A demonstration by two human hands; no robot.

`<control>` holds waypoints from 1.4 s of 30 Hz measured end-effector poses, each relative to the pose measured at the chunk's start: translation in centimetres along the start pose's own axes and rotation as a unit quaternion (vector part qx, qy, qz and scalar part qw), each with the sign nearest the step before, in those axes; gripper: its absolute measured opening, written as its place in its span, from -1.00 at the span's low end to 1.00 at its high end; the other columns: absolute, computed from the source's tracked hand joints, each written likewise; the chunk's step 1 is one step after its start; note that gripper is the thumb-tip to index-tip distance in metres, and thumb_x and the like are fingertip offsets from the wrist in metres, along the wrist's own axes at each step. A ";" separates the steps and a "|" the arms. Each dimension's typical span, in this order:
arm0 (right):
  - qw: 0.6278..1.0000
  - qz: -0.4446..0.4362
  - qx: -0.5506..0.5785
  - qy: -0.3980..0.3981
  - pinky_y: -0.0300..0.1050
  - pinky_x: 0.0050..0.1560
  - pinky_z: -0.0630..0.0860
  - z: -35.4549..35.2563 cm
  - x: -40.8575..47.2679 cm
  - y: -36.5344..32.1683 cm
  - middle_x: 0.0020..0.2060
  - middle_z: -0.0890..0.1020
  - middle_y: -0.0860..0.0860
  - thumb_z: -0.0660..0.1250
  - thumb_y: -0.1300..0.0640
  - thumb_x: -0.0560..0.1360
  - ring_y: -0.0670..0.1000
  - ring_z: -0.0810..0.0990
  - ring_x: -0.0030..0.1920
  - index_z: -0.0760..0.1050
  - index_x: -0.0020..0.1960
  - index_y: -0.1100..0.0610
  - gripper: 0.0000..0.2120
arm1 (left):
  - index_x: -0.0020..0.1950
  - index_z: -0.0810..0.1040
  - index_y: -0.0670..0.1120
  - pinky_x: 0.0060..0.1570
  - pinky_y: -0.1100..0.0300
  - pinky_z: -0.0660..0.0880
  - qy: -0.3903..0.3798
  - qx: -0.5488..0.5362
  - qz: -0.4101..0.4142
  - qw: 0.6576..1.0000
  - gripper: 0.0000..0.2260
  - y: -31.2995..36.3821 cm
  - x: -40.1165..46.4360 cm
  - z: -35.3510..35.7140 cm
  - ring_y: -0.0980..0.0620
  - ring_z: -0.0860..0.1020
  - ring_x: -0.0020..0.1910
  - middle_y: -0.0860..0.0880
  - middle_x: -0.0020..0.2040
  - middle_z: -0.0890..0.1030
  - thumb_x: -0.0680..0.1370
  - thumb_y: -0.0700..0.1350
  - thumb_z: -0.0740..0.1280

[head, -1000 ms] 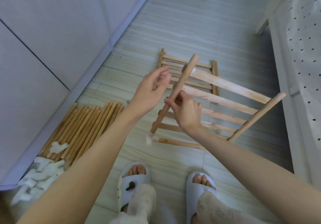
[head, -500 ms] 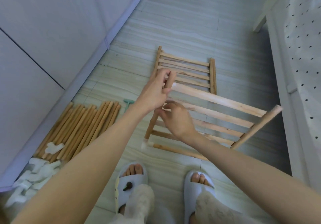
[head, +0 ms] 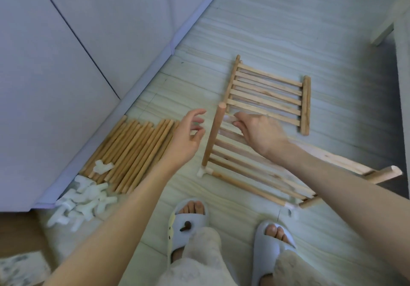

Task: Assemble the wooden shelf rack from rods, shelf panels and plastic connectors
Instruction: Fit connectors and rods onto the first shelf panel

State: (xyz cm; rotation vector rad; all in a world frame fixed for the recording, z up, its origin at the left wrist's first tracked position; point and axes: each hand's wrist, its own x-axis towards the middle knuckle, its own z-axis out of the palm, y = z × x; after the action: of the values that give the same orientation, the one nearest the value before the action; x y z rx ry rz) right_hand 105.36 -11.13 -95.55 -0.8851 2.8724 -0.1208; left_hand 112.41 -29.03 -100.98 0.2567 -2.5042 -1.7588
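A slatted shelf panel (head: 248, 161) is tilted up off the floor in front of me. White plastic connectors (head: 202, 171) at its near corners join it to a front rod (head: 244, 187). A side rod (head: 213, 137) rises from the left connector. My right hand (head: 259, 133) grips the panel's upper slat just right of that rod. My left hand (head: 188, 136) hovers with spread fingers left of the rod and touches nothing. A second shelf panel (head: 266, 90) lies flat farther back. Loose rods (head: 133, 150) lie in a row at the left, with a heap of connectors (head: 82, 201) at their near end.
A pale cabinet front (head: 66, 64) runs along the left. A cardboard box (head: 20, 241) sits at the bottom left and a white bed frame (head: 401, 86) stands on the right. My feet in grey slippers (head: 188, 223) stand just before the panel.
My left hand has let go of the side rod's top and drawn back to the left with fingers spread. My right hand has shifted to the panel's upper slat, and the panel sits lower.
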 end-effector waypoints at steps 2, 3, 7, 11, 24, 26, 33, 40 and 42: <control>0.999 -0.022 0.011 0.031 -0.03 -0.22 0.31 0.0 0.9 -1.4 0.04 0.62 0.12 -0.02 -0.02 0.65 0.23 0.57 0.00 0.38 0.21 0.08 -0.70 | 0.31 0.38 -0.03 0.11 0.26 0.45 0.027 0.023 -0.052 0.998 -0.67 -2.8 -1.7 -2.0 0.11 0.47 0.09 0.02 0.12 0.47 0.58 -0.30 0.22; 0.999 -0.032 0.016 0.036 -0.02 -0.21 0.32 0.0 1.4 -2.2 0.05 0.62 0.11 -0.02 -0.01 0.65 0.23 0.57 0.00 0.38 0.22 0.08 -0.70 | 0.33 0.38 -0.08 0.07 0.31 0.42 0.038 0.045 -0.086 0.995 -0.68 -4.3 -2.6 -3.0 0.12 0.46 0.09 0.02 0.13 0.47 0.59 -0.29 0.20; 0.997 -0.063 0.014 0.035 -0.01 -0.19 0.35 0.3 3.7 -5.0 0.06 0.61 0.09 -0.02 0.01 0.65 0.23 0.57 0.02 0.37 0.25 0.08 -0.70 | 0.33 0.39 -0.14 0.07 0.23 0.38 0.073 0.126 -0.208 0.967 -0.70 -10.3 -5.3 -6.4 -0.01 0.46 0.17 -0.07 0.20 0.47 0.60 -0.27 0.18; 0.996 -0.060 0.008 0.068 -0.08 -0.25 0.28 1.0 4.7 -6.9 -0.01 0.62 0.08 0.00 0.00 0.64 0.22 0.59 -0.02 0.39 0.25 0.05 -0.71 | 0.42 0.31 -0.14 0.29 -0.01 0.33 0.069 0.251 -0.308 0.915 -0.58 -15.3 -7.1 -9.0 -0.18 0.35 0.32 -0.20 0.40 0.30 0.55 -0.31 0.20; 0.979 -0.106 0.049 0.170 -0.12 -0.34 0.25 2.1 5.2 -6.3 -0.32 0.64 0.10 0.17 0.05 0.59 0.26 0.61 -0.30 0.55 0.06 0.11 -0.78 | 0.27 0.39 -0.35 0.21 -0.07 0.37 0.159 0.324 -0.388 0.848 -0.71 -21.2 -4.2 -13.9 -0.31 0.39 0.23 -0.35 0.32 0.31 0.57 -0.28 0.21; 0.987 -0.085 0.047 0.130 -0.09 -0.29 0.25 1.7 5.2 -6.4 -0.22 0.66 0.09 0.13 0.02 0.62 0.25 0.60 -0.18 0.52 0.14 0.08 -0.76 | 0.24 0.47 -0.30 0.15 -0.03 0.40 0.182 0.287 -0.374 0.863 -0.74 -20.8 -4.2 -13.6 -0.27 0.44 0.18 -0.32 0.27 0.41 0.58 -0.25 0.22; 0.996 -0.070 0.051 0.031 -0.02 -0.18 0.37 0.8 3.6 -5.8 -0.09 0.64 0.08 0.05 0.01 0.63 0.21 0.58 -0.05 0.45 0.18 0.06 -0.73 | 0.21 0.50 -0.17 -0.13 0.22 0.47 0.160 0.068 -0.214 0.961 -0.75 -9.9 -2.4 -10.6 0.01 0.56 -0.09 -0.12 0.02 0.58 0.61 -0.07 0.22; 0.993 -0.017 0.111 -0.022 0.05 -0.08 0.50 0.3 -2.5 -1.7 -0.09 0.65 0.09 0.11 -0.02 0.61 0.21 0.58 -0.03 0.48 0.16 0.02 -0.75 | -0.04 0.56 -0.12 -0.24 0.35 0.51 0.103 -0.082 -0.105 0.986 -0.77 2.6 -2.9 -7.2 0.11 0.55 -0.22 -0.06 -0.14 0.60 0.62 -0.03 0.18; 0.994 0.001 0.112 0.003 0.01 -0.09 0.48 0.5 -4.8 -0.9 -0.07 0.66 0.06 0.11 -0.04 0.61 0.19 0.59 -0.01 0.49 0.17 0.00 -0.74 | -0.13 0.55 -0.09 -0.28 0.34 0.52 0.086 -0.119 -0.105 0.984 -0.77 4.7 -3.6 -5.7 0.16 0.56 -0.28 -0.03 -0.20 0.60 0.62 -0.03 0.18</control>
State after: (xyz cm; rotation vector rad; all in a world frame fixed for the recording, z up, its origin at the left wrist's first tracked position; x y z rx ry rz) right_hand 109.89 -9.19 -95.49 -0.8398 2.7929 -0.4368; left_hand 116.39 -32.15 -94.45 0.6444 -2.1911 -1.9941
